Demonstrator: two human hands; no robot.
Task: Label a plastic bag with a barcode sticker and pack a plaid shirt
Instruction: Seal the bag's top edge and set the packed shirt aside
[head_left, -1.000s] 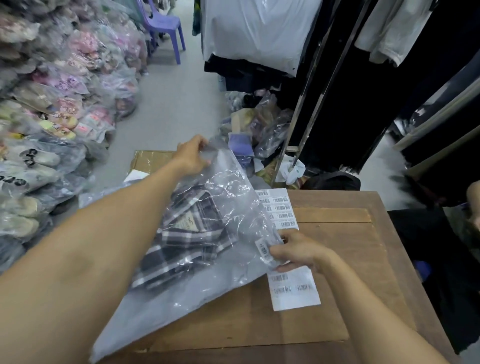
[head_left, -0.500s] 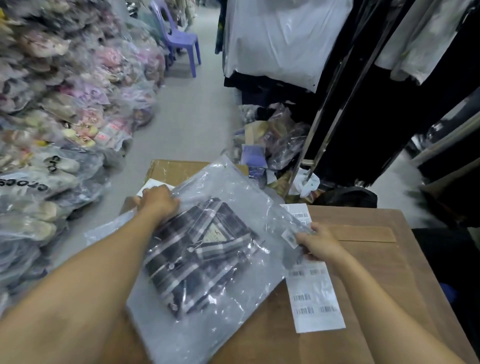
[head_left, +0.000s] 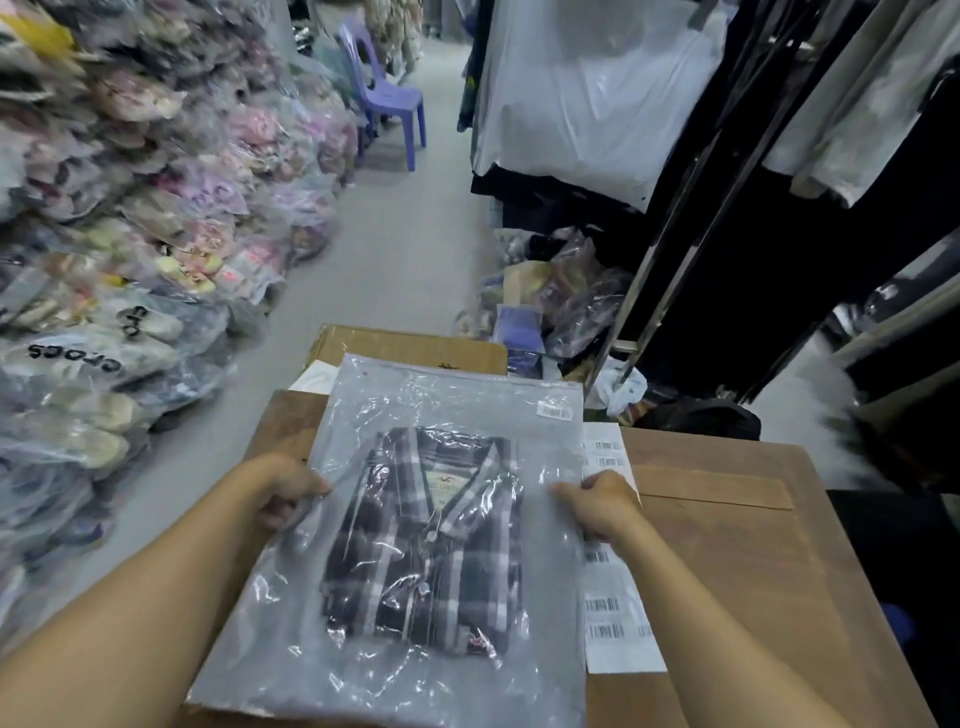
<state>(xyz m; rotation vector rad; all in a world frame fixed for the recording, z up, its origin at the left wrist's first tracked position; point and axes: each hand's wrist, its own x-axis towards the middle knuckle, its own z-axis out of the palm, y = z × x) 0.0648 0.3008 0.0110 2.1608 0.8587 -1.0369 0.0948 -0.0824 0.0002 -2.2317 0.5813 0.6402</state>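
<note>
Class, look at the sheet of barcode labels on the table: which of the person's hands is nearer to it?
Right. The right hand lies over the label sheet, gripping the bag's right edge; the left hand grips the opposite edge.

The plastic bag (head_left: 415, 519), tilted 1 s ago, now lies square on the table (head_left: 753, 571); its barcode sticker (head_left: 554, 411) sits at the far right corner. The left hand (head_left: 283, 488) shifts from the top edge to the left edge; the right hand (head_left: 602, 506) now pinches the right edge.

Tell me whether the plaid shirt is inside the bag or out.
Inside. The folded plaid shirt shows through the clear plastic bag, whose wrinkled film covers it; left hand and right hand grip the bag's sides.
</note>
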